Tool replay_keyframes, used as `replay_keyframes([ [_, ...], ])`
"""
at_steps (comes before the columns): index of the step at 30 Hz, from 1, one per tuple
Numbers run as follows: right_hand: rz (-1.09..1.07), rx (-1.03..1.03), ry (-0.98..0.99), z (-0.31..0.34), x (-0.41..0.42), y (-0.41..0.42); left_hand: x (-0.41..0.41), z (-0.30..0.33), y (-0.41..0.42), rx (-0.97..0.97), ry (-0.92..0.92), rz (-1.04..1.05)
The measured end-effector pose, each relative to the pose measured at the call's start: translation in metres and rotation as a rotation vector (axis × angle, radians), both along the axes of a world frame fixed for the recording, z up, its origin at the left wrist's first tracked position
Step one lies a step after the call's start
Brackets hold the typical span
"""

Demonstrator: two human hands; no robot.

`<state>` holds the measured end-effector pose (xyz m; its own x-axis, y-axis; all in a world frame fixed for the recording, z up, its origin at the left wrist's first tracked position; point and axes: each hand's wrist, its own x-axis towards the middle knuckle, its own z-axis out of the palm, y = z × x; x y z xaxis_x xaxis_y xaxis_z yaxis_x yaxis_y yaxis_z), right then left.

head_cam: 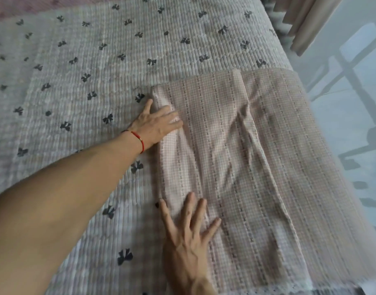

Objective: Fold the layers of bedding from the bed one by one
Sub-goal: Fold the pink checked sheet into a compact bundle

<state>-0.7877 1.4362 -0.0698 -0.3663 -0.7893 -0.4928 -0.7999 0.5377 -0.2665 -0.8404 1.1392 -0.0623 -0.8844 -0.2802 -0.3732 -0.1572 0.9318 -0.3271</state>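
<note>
Smoothing folded sheet (246, 156)
Both hands flat, gripping nothing: L hand (156, 126) at far edge, R hand (189, 228) nearer; long axis 12–6.

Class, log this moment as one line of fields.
stage: smoothing fold | left hand: flat on checked sheet far edge | right hand: flat on near edge | under: bow-print quilt

Home bedroom: bed (97, 67) under bow-print quilt, beige curtain (306, 20) far right, pale tiled floor (353, 116) right.
</note>
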Motion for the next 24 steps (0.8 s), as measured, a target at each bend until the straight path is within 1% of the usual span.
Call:
replay_keyframes([
  [2,0.038,0.049,-0.104,0.024,-0.008,0.006,0.000,0.012,-0.006,0.049,0.025,-0.009],
  [3,0.008,-0.023,-0.105,0.035,-0.014,0.013,0.000,0.019,-0.009,0.070,0.066,-0.031],
  [4,-0.044,-0.146,-0.023,0.052,-0.028,0.021,-0.003,0.034,-0.008,0.093,0.092,-0.042],
  [5,-0.035,-0.177,-0.034,0.069,-0.042,0.025,-0.006,0.040,-0.010,0.122,0.090,-0.047],
  [7,-0.031,-0.098,-0.132,0.116,-0.075,0.043,-0.017,0.070,-0.006,0.209,0.135,-0.079],
  [8,-0.023,-0.107,-0.094,0.147,-0.095,0.052,-0.024,0.099,0.000,0.228,0.205,-0.130],
  [10,-0.060,-0.113,0.026,0.190,-0.131,0.075,-0.035,0.141,0.007,0.293,0.317,-0.216],
  [11,-0.098,-0.121,0.122,0.219,-0.154,0.087,-0.044,0.171,0.014,0.318,0.354,-0.245],
  [13,-0.129,-0.087,0.282,0.269,-0.197,0.103,-0.057,0.222,0.038,0.368,0.388,-0.234],
  [15,-0.182,-0.096,0.351,0.328,-0.241,0.115,-0.073,0.276,0.059,0.431,0.425,-0.160],
  [17,-0.240,-0.166,0.440,0.405,-0.275,0.132,-0.088,0.348,0.081,0.475,0.461,-0.113],
  [18,-0.231,-0.174,0.460,0.424,-0.288,0.134,-0.086,0.363,0.088,0.496,0.481,-0.082],
  [19,-0.261,-0.218,0.552,0.475,-0.303,0.149,-0.101,0.412,0.097,0.512,0.560,-0.122],
  [20,-0.229,-0.227,0.544,0.488,-0.317,0.144,-0.097,0.421,0.096,0.527,0.584,-0.094],
  [22,-0.201,-0.281,0.583,0.538,-0.341,0.144,-0.104,0.467,0.093,0.534,0.636,-0.101],
  [23,-0.224,-0.335,0.620,0.575,-0.352,0.151,-0.109,0.505,0.094,0.524,0.666,-0.127],
  [24,-0.221,-0.376,0.625,0.594,-0.363,0.150,-0.107,0.525,0.093,0.532,0.674,-0.135],
])
